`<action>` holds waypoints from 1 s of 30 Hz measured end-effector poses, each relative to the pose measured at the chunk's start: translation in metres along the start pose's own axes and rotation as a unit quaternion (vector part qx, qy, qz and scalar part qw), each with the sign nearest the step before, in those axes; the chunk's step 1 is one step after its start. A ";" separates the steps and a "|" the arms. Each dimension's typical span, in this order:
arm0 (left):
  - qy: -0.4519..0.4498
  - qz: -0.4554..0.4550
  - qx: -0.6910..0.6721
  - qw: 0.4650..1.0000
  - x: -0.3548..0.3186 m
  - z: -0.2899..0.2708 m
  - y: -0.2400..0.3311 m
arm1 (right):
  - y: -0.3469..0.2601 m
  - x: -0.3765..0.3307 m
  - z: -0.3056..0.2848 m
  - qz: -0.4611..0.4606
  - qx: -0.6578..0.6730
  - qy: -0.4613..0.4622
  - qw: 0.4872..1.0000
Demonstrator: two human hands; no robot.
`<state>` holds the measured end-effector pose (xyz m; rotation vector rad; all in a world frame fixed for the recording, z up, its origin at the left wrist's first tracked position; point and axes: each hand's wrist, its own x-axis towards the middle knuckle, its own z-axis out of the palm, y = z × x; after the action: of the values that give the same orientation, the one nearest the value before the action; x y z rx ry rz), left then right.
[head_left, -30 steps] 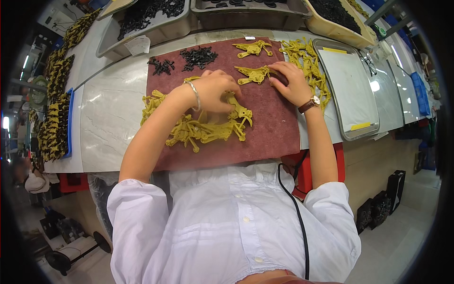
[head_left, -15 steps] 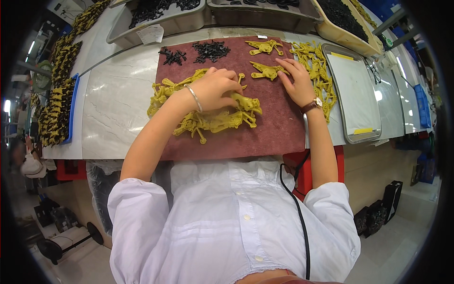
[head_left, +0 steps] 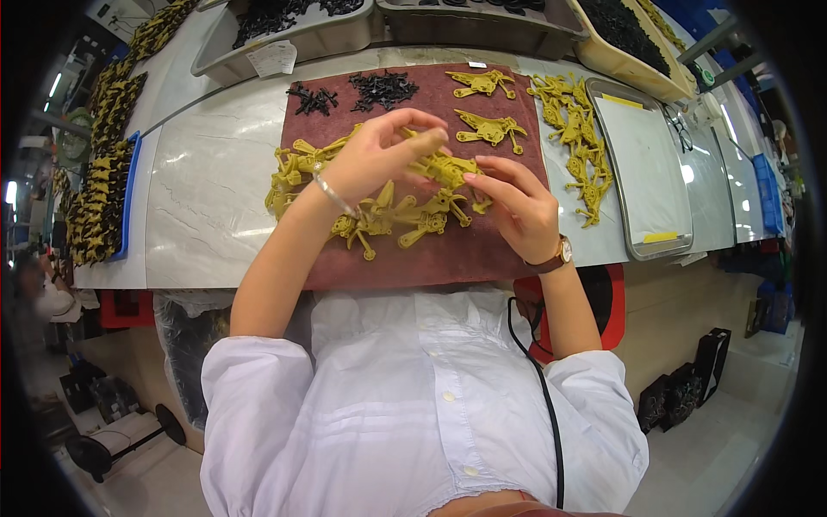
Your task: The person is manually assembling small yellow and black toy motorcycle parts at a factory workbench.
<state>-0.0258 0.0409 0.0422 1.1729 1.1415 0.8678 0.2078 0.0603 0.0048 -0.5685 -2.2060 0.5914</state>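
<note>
Maroon mat [head_left: 413,269], left hand [head_left: 379,155], right hand [head_left: 527,215], yellow part [head_left: 450,171] now between.

The mat [head_left: 422,269] lies on the table [head_left: 207,189]. Two heaps [head_left: 382,90] sit side by side at its far left; at its far right lie two parts [head_left: 489,129] — one behind the other. Nearer, left of centre, spreads the pile [head_left: 376,214]. Right of the mat runs a strip of parts [head_left: 575,133], then the tray [head_left: 659,249], glasses [head_left: 680,131] by its right rim. Three bins [head_left: 482,28] stand behind — the crate [head_left: 133,194] at far left.
</note>
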 end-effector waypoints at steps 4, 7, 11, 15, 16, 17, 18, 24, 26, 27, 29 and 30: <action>0.024 0.137 -0.086 0.986 -0.017 0.020 -0.015 | -0.009 -0.014 0.013 0.013 -0.009 0.080 0.997; 0.088 0.139 -0.091 0.982 -0.028 0.042 -0.028 | -0.013 -0.018 0.022 -0.017 -0.019 0.092 0.995; 0.104 0.200 -0.053 0.973 -0.039 0.056 -0.041 | -0.021 -0.031 0.032 -0.007 0.014 0.097 0.995; 0.104 0.177 -0.125 0.971 -0.048 0.071 -0.047 | -0.032 -0.039 0.025 -0.006 -0.025 0.051 0.998; 0.113 0.172 -0.162 0.965 -0.050 0.075 -0.048 | -0.034 -0.040 0.023 -0.021 -0.040 0.030 0.999; 0.139 0.160 -0.187 0.959 -0.050 0.079 -0.050 | -0.034 -0.042 0.023 -0.033 -0.046 0.026 0.998; 0.136 0.158 -0.188 0.960 -0.050 0.080 -0.054 | -0.035 -0.043 0.023 -0.030 -0.048 0.026 0.998; 0.111 0.130 -0.011 0.985 -0.050 0.083 -0.054 | -0.038 -0.054 0.019 -0.035 -0.085 0.008 0.996; 0.117 0.161 0.004 0.980 -0.048 0.086 -0.057 | -0.037 -0.056 0.019 -0.035 -0.086 0.010 0.996; 0.123 0.193 0.020 0.973 -0.047 0.087 -0.058 | -0.037 -0.057 0.019 -0.036 -0.087 0.014 0.995; 0.115 0.167 0.005 0.979 -0.046 0.090 -0.055 | -0.034 -0.063 0.021 -0.030 -0.075 0.026 0.996; 0.108 0.141 -0.011 0.984 -0.046 0.090 -0.054 | -0.034 -0.067 0.022 -0.026 -0.063 0.038 0.997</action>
<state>0.0484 -0.0357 -0.0010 1.2642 1.1508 1.2470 0.2240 -0.0092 -0.0268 -0.5874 -2.1891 0.4004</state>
